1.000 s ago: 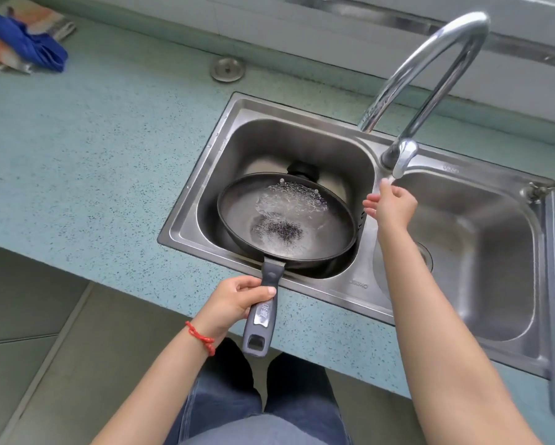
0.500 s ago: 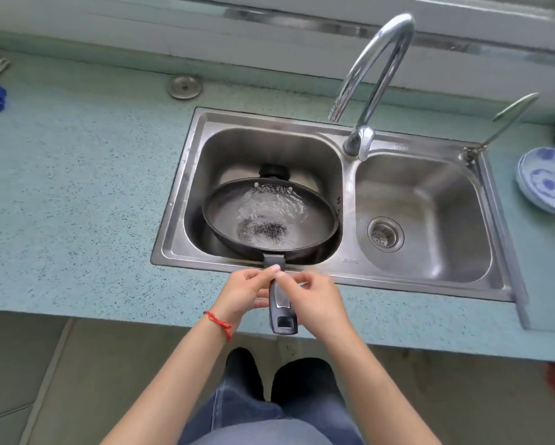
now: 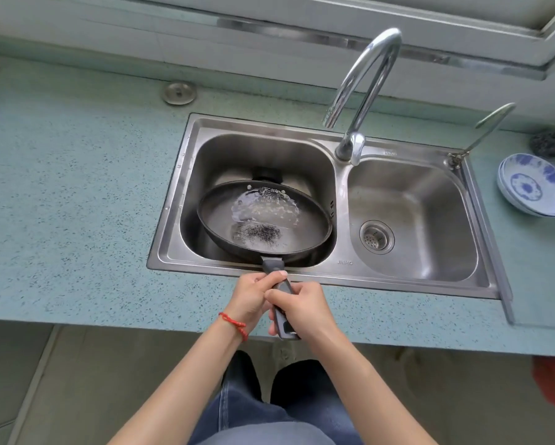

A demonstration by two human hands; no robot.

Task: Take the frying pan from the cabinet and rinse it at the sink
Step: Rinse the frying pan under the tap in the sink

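From the head camera, the sink (image 3: 173,200) is a steel double basin set into a speckled blue-green counter (image 3: 77,203), whose front edge runs just above the person's legs. The frying pan (image 3: 225,216) fills most of the left basin, its rim close to the divider on the right and to the front wall, with more open room toward the back and left walls. Water pools in its middle. The right basin (image 3: 430,220) holds only its drain strainer (image 3: 376,237). The faucet (image 3: 366,78) arches from the divider, its spout ending above the back edge of the left basin. A stack of blue-patterned bowls (image 3: 536,184) sits on the counter right of the sink, well apart from the pan.

The pan's handle (image 3: 273,264) reaches over the sink's front rim toward the person. The left hand (image 3: 253,297) is wrapped around the handle near the pan; the right hand (image 3: 305,308) is wrapped around it just behind, touching the left. A red cord (image 3: 234,324) circles the left wrist.
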